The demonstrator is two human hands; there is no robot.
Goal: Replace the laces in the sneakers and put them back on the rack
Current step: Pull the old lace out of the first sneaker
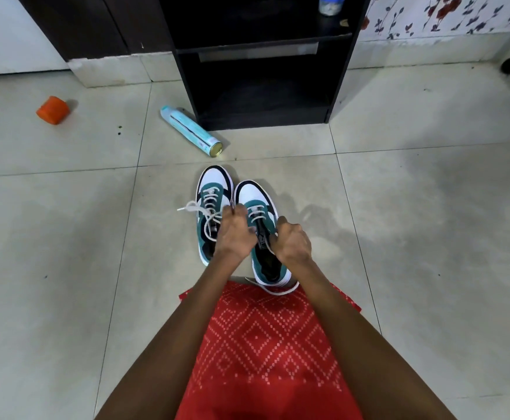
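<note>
Head view: left hand [235, 234] and right hand [293, 242] pinch the lace [278, 292] of the sneaker [255, 192] beneath them.

pale floor [65, 237] tiles smooth, faintly glossy, with dull smudges; sneakers [214, 183] have matt teal suede-like panels and smooth white toes; laces [200, 209] off-white woven cloth; rack [188, 86] dark matt wood-look board; spray can [187, 128] metal with glossy printed label, bare shiny base; orange cap [53, 110] ribbed plastic; red cloth [265, 344] matt, white-printed
</note>
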